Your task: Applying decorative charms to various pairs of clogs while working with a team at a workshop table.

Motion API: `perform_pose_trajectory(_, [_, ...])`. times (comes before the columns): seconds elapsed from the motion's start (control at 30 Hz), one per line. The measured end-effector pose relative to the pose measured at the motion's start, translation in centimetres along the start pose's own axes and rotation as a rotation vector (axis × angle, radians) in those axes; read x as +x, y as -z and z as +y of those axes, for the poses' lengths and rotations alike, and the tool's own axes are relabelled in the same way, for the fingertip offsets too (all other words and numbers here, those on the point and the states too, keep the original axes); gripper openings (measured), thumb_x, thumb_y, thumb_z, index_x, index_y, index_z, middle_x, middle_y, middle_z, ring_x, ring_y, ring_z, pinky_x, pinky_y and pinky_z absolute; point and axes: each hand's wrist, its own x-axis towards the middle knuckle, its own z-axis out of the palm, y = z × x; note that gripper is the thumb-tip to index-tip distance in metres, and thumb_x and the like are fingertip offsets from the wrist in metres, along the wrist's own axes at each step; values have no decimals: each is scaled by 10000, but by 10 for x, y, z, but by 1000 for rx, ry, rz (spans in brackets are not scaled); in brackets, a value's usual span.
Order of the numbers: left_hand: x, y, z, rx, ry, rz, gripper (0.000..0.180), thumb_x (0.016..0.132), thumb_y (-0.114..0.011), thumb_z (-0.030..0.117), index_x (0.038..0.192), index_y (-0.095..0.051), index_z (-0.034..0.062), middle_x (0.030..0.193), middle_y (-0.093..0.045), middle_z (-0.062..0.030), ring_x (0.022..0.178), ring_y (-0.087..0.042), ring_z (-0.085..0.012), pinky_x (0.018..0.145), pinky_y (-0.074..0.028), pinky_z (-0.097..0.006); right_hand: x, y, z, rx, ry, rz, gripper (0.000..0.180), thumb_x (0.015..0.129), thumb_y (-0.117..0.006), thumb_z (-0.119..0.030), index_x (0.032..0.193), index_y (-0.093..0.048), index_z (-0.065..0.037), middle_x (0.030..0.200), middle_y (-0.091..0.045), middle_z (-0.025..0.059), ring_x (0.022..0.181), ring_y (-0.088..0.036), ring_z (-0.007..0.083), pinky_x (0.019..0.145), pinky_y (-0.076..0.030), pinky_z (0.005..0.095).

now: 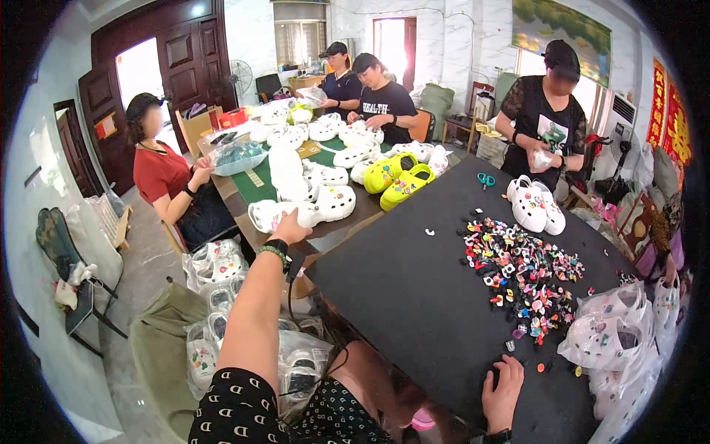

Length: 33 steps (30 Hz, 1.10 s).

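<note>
My left hand (pixel 293 226) reaches out to the near edge of the far table, its fingers closed on a white clog (pixel 302 210) in a row of clogs. Another white clog, decorated with charms (pixel 336 202), sits just right of it. My right hand (pixel 503 392) rests on the black tabletop (pixel 399 296), fingers apart and holding nothing. Beyond its fingertips lie a few loose shoe charms (pixel 510 345) and a large heap of colourful charms (pixel 521 274). A pair of white clogs with charms (pixel 535 206) stands behind the heap.
Yellow-green clogs (pixel 407 185) stand where the tables meet. Teal scissors (pixel 485 180) lie at the far edge. Bagged white clogs (pixel 608 333) sit at right; more bagged clogs (pixel 222 263) are below left. Several people sit or stand around the tables, one holding a plastic bag (pixel 238 155).
</note>
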Motion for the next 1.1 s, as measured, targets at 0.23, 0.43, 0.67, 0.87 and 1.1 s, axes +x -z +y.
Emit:
perform_pose_trajectory(0.23, [-32, 13, 27, -13, -136, -68, 807, 751, -736, 378, 1380, -465, -50, 1314, -533, -309, 1327, -412, -437, 1115, -341, -421, -5, -1, 3, 5, 25, -5, 228, 819, -622, 1, 1033, -544, 1, 1208, -539, 208, 1177, -481, 404, 1018, -376, 499])
perform_pose_trajectory(0.43, [-106, 41, 100, -312, -487, 132, 310, 839, -565, 31, 1141, -633, 41, 1033, -682, -170, 939, -668, -319, 820, -531, -378, -8, -2, 6, -1, 41, -1, 214, 830, -616, -5, 1034, -551, 1, 1212, -546, 205, 1181, -488, 400, 1022, -377, 498])
perform_pose_trajectory(0.67, [-318, 138, 215, -340, -1449, 321, 216, 735, -646, 18, 939, -682, 77, 955, -656, -112, 856, -641, -277, 801, -512, -408, -8, -12, 22, -19, 43, -11, 214, 836, -624, -6, 1040, -562, 14, 1221, -566, 205, 1184, -506, 409, 1026, -385, 494])
perform_pose_trajectory(0.87, [-358, 120, 262, -913, -1531, 957, 204, 723, -668, -68, 905, -666, 24, 715, -558, -82, 597, -531, -208, 582, -494, -356, -1, -3, 11, -54, 24, -13, 185, 872, -597, -18, 1054, -567, -2, 1249, -559, 194, 1183, -509, 383, 1022, -391, 478])
perform_pose_trajectory(1.1, [-384, 149, 229, -904, -1477, 748, 161, 714, -748, 54, 641, -615, -2, 659, -586, -74, 582, -559, -200, 568, -498, -300, -2, -15, 22, -59, 93, -2, 161, 882, -596, -27, 1039, -580, 0, 1242, -582, 174, 1166, -527, 373, 1014, -406, 467])
